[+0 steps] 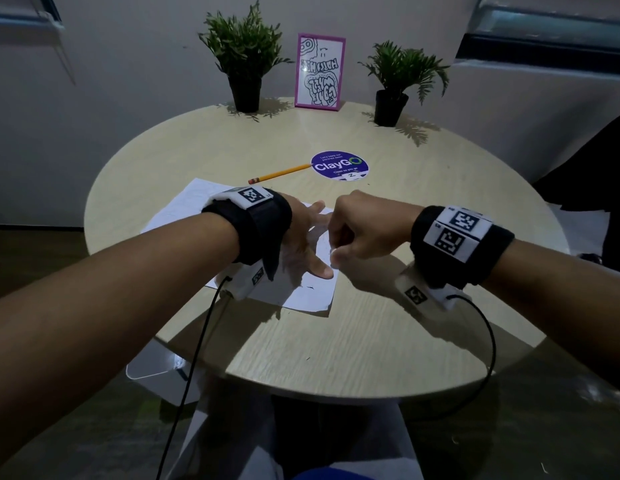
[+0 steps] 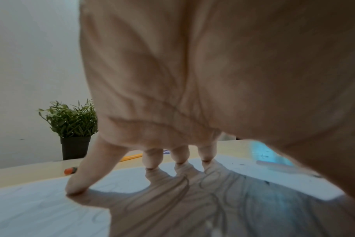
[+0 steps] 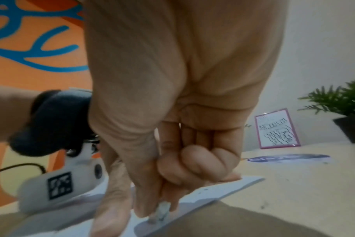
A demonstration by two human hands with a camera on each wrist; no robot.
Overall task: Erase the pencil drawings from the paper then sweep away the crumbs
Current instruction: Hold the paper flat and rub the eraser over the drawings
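The paper (image 1: 301, 289) lies near the tabletop's (image 1: 405, 306) front-left edge, pencil lines still showing on it under the left hand (image 1: 301, 244), which presses it flat with fingers spread. At the sheet's right edge the right hand (image 1: 364, 230) pinches a small eraser (image 3: 161, 211) whose tip touches the paper. A yellow pencil (image 1: 280, 173) lies just beyond the sheet's far edge, toward the table's centre.

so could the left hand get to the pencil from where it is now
Probably yes. The left hand lies spread flat on the paper, and the pencil lies on bare table just beyond the paper's far edge, nothing between them. But lifting it would free the paper while the right hand rubs.
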